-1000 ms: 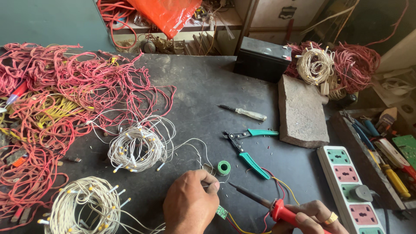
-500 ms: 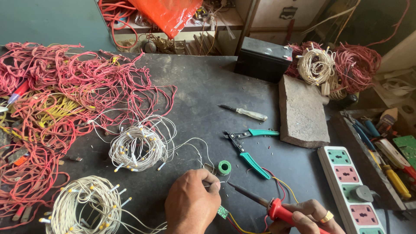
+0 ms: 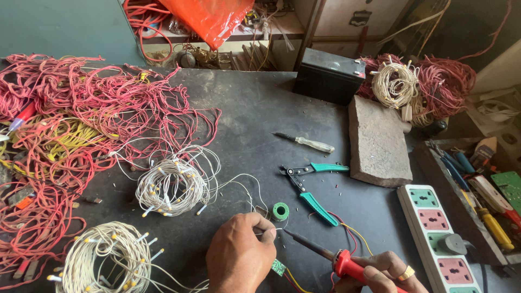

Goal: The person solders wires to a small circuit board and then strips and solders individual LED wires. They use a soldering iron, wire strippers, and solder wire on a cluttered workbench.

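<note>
Left to right: white wire coil (image 3: 172, 187) lies close by on the desk (image 3: 255, 119), loose strands trailing toward the joint. Left hand (image 3: 240, 260) pinches a thin white wire (image 3: 264, 233), fingertips right at the hot tip, so burn risk. Right hand (image 3: 382, 271) grips the red soldering iron (image 3: 325, 254); a slip could scorch the small green board (image 3: 278, 267) or melt insulation.

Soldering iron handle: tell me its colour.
Red, on the soldering iron held in the right hand; head view.
</note>
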